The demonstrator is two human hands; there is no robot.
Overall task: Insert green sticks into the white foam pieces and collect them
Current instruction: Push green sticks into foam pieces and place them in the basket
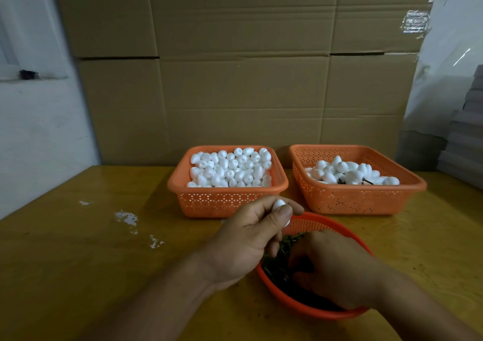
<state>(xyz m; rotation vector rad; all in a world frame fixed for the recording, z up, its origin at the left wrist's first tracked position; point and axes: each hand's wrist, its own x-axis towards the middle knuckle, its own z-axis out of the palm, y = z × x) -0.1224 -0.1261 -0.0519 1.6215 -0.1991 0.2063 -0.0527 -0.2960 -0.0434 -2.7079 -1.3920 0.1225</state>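
Observation:
My left hand (248, 238) pinches a white foam piece (279, 204) between thumb and fingers, just above the far rim of a round orange bowl (308, 223). The bowl holds a heap of green sticks (277, 265). My right hand (332, 267) reaches down into that bowl with fingers curled among the sticks; whether it holds one is hidden. Behind, the left orange basket (227, 199) is full of plain white foam pieces (230, 168). The right orange basket (355, 197) holds foam pieces with green sticks in them (350, 174).
Everything stands on a yellow wooden table (104, 249) with white scuffs at the left. A wall of cardboard boxes (235, 66) rises right behind the baskets. A plastic-wrapped stack (460, 136) stands at the far right.

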